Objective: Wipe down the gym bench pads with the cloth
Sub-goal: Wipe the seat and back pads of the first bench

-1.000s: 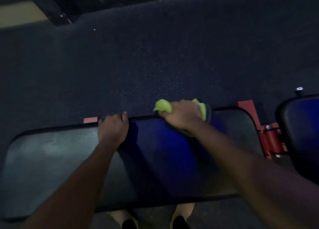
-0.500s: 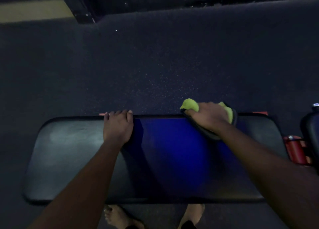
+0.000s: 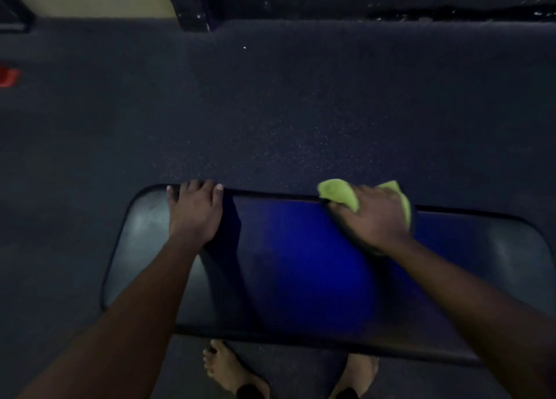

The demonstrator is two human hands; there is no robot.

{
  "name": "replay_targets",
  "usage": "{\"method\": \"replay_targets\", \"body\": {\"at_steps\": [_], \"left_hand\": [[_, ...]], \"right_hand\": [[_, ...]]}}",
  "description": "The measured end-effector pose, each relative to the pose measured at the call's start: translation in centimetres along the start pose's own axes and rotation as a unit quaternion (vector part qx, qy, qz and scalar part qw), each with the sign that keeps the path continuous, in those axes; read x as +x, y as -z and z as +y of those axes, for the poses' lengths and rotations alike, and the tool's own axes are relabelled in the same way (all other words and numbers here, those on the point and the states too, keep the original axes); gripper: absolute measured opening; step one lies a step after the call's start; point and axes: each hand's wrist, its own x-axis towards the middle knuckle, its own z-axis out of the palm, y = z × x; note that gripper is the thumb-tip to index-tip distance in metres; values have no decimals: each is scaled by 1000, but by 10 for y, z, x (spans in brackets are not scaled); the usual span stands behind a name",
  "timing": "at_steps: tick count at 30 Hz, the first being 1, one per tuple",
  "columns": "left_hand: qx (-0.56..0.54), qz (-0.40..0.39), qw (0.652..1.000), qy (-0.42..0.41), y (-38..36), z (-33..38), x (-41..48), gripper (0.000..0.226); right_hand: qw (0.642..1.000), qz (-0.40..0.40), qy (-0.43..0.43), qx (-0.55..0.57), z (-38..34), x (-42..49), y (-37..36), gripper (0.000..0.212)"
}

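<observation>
- I am seeing the cloth (image 3: 340, 195) bunched under the right hand (image 3: 373, 215) at the far edge of the bench pad (image 3: 301, 263), right of the middle. Green folds are sticking out on both sides of the hand.
- The right hand is gripping the cloth with curled fingers and pressing it down. I am judging this to suit a stroke along the far rim.
- The left hand (image 3: 194, 212) is lying flat and holding nothing, with its fingertips reaching the far edge near the pad's left end. I am reading it as a brace.
- Unwiped-looking pad is lying between the hands, toward the near edge and at the right end, giving room for strokes.
- The speckled floor (image 3: 270, 113) is running beyond the far edge, and bare feet (image 3: 231, 368) are standing just beside the near one.
</observation>
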Motion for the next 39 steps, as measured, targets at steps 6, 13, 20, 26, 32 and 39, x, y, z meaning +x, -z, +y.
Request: {"method": "replay_targets", "body": {"at_steps": [6,13,20,26,32,39], "left_hand": [[-23,14,999,32,7,-48,-2,42],[-103,63,990,72,13,-101,-12,45],[-186,85,973,110,14,-118,-13,44],[-276,114,945,130,12,-141,-23,34],[-346,129,913,172,15,-150,-39,41],[-377,112,891,227,15,-157,-59,40]], "right_hand": [[999,-21,-48,8,-78,26,-4,52],[994,-17,103,44,-250,49,-38,66],[998,-32,23,59,-143,42,-17,53],[999,1,-42,-2,-212,47,-31,60],[996,-43,81,-7,-363,67,-53,66],[979,-60,193,19,-314,71,-44,65]]}}
